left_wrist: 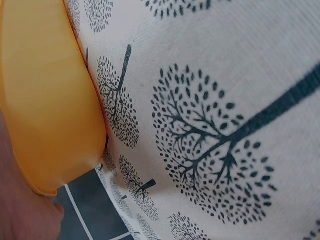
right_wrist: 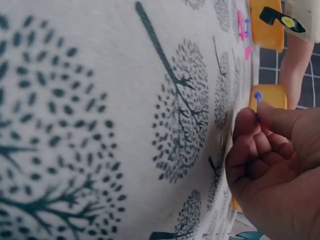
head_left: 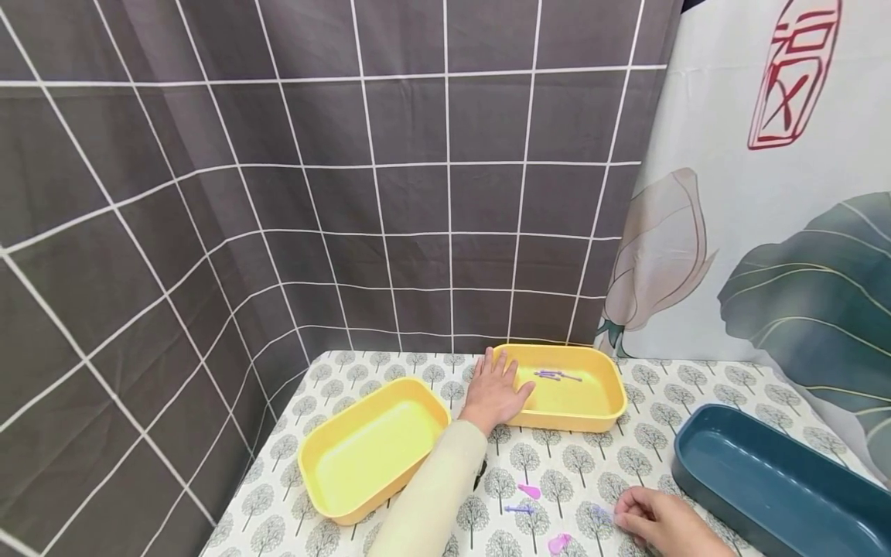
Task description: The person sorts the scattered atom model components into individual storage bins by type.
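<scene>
- While the L hand (head_left: 490, 391) is resting, fingers straight & spread, at the rear yellow bin's (head_left: 564, 422) L rim, several purple sticks (head_left: 557, 375) are lying inside.
- R hand (head_left: 654, 518) is pinching one small stick (right_wrist: 258, 95) btwn thumb & finger, over the bench (head_left: 267, 499).
- Two pink pcs (head_left: 530, 491) & another purple pc (head_left: 518, 509) are lying nearby.
- Dk. blue bin (head_left: 710, 489) is sitting far R, 2nd yellow bin (head_left: 369, 450) L.

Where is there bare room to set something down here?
The left yellow tray is bare inside; bare cloth lies between the right yellow tray and the blue tray. It's crowded left of the right hand, where pink pieces and purple sticks lie.
</scene>
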Demonstrator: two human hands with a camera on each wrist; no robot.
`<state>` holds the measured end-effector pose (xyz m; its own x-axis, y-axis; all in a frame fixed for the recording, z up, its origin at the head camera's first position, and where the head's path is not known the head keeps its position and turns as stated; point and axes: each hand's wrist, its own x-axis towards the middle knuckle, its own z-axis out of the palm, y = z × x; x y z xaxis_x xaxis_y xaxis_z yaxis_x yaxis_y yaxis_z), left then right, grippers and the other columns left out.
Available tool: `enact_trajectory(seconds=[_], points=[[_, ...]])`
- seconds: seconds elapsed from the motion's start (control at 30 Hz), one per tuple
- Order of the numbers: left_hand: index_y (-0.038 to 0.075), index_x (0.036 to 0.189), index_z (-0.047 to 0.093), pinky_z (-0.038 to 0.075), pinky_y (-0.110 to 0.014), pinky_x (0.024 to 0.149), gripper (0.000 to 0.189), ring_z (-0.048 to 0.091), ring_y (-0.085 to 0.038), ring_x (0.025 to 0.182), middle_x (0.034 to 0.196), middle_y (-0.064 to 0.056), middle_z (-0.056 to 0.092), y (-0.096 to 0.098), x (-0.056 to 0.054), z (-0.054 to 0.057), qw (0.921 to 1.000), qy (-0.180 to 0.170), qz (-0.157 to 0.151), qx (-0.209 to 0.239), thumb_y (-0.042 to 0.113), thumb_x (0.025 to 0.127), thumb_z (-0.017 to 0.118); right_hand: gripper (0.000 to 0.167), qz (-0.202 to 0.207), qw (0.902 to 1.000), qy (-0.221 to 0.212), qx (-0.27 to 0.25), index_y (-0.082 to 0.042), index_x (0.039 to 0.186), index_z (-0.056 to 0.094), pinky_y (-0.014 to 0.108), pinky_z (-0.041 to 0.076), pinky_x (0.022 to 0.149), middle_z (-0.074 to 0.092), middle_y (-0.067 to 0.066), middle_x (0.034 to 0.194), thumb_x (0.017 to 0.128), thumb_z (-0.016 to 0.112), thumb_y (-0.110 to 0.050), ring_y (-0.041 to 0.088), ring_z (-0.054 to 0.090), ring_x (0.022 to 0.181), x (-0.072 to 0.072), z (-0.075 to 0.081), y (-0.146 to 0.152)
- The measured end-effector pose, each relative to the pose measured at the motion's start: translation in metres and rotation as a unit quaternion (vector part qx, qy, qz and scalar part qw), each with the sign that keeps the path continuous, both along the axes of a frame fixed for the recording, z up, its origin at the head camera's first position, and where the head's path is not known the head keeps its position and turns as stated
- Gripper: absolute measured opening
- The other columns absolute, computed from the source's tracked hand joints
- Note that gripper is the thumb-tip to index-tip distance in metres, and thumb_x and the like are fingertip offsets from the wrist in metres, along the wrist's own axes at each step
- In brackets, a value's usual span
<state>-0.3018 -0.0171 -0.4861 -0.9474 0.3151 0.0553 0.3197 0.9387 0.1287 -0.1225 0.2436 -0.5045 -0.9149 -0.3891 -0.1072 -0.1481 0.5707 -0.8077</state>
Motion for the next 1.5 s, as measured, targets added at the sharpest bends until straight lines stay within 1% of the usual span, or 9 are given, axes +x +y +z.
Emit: enact_trajectory(seconds=[0.1, 0.27, 0.47, 0.6, 0.77, 0.9, 1.13, 1.33, 1.5], points=[[0.02, 0.159, 0.036, 0.011, -0.044, 0.127, 0.068, 0.009, -0.031, 0.157, 0.169, -0.002, 0.02, 0.0, 0.001, 0.0, 1.0, 0.004, -0.001, 0.001, 0.06, 0.105, 0.024, 0.013, -0.009, 0.9999, 0.014, -0.004, -0.007, 0.093, 0.067, 0.02, 0.044, 0.052, 0.058, -0.01, 0.07, 0.097, 0.069, -0.018, -0.002, 0.05, 0.058, -0.002, 0.003, 0.0], [0.02, 0.159, 0.035, 0.011, -0.044, 0.127, 0.068, 0.008, -0.03, 0.157, 0.169, -0.003, 0.02, 0.0, 0.0, 0.0, 1.0, 0.002, -0.001, -0.002, 0.06, 0.105, 0.024, 0.01, -0.018, 0.9949, 0.091, 0.039, -0.01, 0.094, 0.072, 0.019, 0.045, 0.06, 0.063, -0.016, 0.077, 0.092, 0.074, -0.02, -0.007, 0.051, 0.068, -0.005, 0.007, 0.002], [0.022, 0.159, 0.035, 0.011, -0.044, 0.127, 0.068, 0.006, -0.029, 0.157, 0.169, -0.001, 0.019, 0.001, -0.004, -0.002, 1.0, -0.003, 0.002, -0.006, 0.061, 0.105, 0.025, 0.009, -0.024, 0.9903, 0.126, 0.053, -0.012, 0.095, 0.075, 0.019, 0.047, 0.061, 0.066, -0.017, 0.077, 0.091, 0.076, -0.02, -0.008, 0.053, 0.069, -0.013, 0.016, 0.002], [0.023, 0.16, 0.034, 0.01, -0.043, 0.127, 0.068, 0.006, -0.028, 0.157, 0.169, 0.0, 0.018, 0.002, -0.005, -0.003, 0.9999, -0.004, 0.005, -0.014, 0.062, 0.105, 0.024, 0.011, -0.029, 0.99, 0.129, 0.049, -0.01, 0.098, 0.076, 0.02, 0.05, 0.061, 0.071, -0.012, 0.081, 0.091, 0.075, -0.018, -0.007, 0.056, 0.07, -0.017, 0.022, 0.004], [0.023, 0.159, 0.034, 0.012, -0.043, 0.127, 0.068, 0.007, -0.028, 0.157, 0.169, 0.0, 0.019, 0.001, -0.002, -0.001, 0.9999, 0.0, 0.005, -0.014, 0.062, 0.105, 0.024, 0.013, -0.051, 0.9883, 0.133, 0.053, -0.011, 0.1, 0.077, 0.02, 0.053, 0.063, 0.073, -0.009, 0.085, 0.09, 0.076, -0.019, -0.006, 0.058, 0.071, -0.021, 0.03, 0.002], [0.022, 0.159, 0.035, 0.013, -0.043, 0.127, 0.068, 0.008, -0.029, 0.157, 0.169, -0.001, 0.02, 0.001, -0.001, 0.0, 0.9999, 0.004, 0.003, -0.013, 0.061, 0.105, 0.025, 0.016, -0.063, 0.9904, 0.114, 0.045, -0.009, 0.103, 0.076, 0.021, 0.055, 0.065, 0.074, -0.004, 0.087, 0.09, 0.076, -0.018, -0.004, 0.06, 0.073, -0.026, 0.038, 0.001], [0.023, 0.16, 0.032, 0.011, -0.043, 0.127, 0.068, 0.005, -0.028, 0.157, 0.169, 0.0, 0.016, 0.001, -0.004, -0.002, 0.9999, -0.003, 0.004, -0.015, 0.062, 0.105, 0.023, 0.019, -0.086, 0.9893, 0.109, 0.043, -0.006, 0.107, 0.076, 0.022, 0.051, 0.057, 0.072, 0.0, 0.081, 0.092, 0.074, -0.018, 0.0, 0.06, 0.069, -0.038, 0.05, 0.0], [0.022, 0.159, 0.034, 0.013, -0.044, 0.127, 0.068, 0.007, -0.03, 0.157, 0.169, -0.002, 0.018, 0.001, -0.003, -0.001, 0.9999, -0.001, 0.001, -0.015, 0.061, 0.105, 0.024, 0.017, -0.096, 0.9867, 0.12, 0.052, -0.008, 0.105, 0.076, 0.021, 0.051, 0.062, 0.074, 0.0, 0.086, 0.091, 0.076, -0.018, -0.002, 0.058, 0.071, -0.05, 0.057, -0.001], [0.023, 0.16, 0.033, 0.011, -0.044, 0.127, 0.067, 0.006, -0.029, 0.157, 0.169, -0.001, 0.017, 0.001, -0.003, -0.002, 0.9999, -0.002, 0.004, -0.016, 0.061, 0.105, 0.024, 0.019, -0.099, 0.9875, 0.11, 0.053, -0.006, 0.107, 0.075, 0.023, 0.049, 0.061, 0.071, 0.002, 0.083, 0.093, 0.073, -0.019, 0.005, 0.058, 0.069, -0.06, 0.061, 0.0]])
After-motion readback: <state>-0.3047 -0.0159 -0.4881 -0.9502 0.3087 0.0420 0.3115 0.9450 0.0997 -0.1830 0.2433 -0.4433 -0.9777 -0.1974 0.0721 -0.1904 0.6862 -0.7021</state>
